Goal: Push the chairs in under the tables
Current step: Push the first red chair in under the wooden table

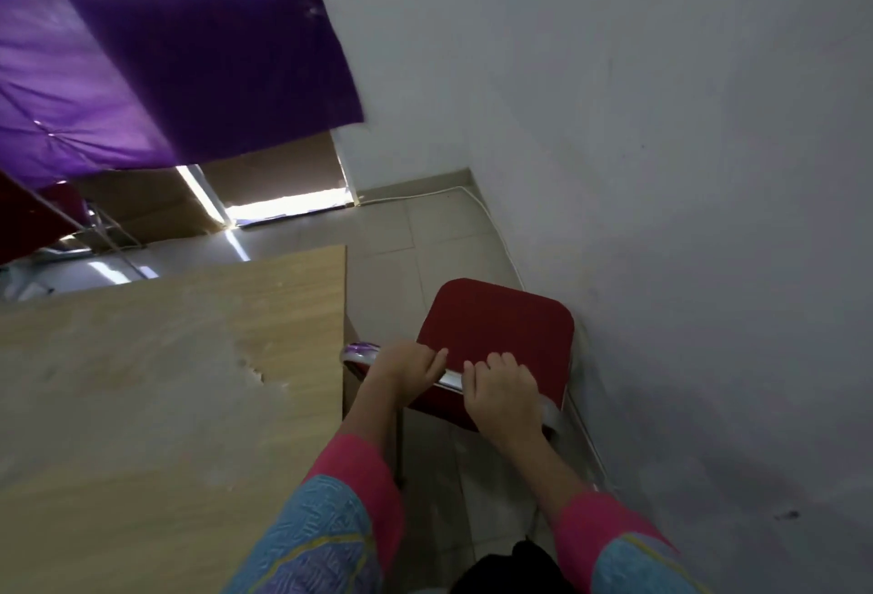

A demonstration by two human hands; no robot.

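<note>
Your left hand [410, 364] and right hand [501, 392] are clamped on the chair [500, 324] back rail, beside the worktop [189, 357], giving two-point steering control

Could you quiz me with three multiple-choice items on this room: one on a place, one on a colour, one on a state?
1. Where does the red chair stand?
A. Between the wooden table and the wall
B. On the table
C. Under the curtain

2. What colour is the curtain?
A. Green
B. Purple
C. White

3. What are the hands doing?
A. Hanging free
B. Resting on the table
C. Both closed on the chair's metal back rail

Answers: 1 A, table to its left, wall to its right. 2 B, purple cloth hangs top left. 3 C, left hand and right hand have a grip on the rail.
</note>
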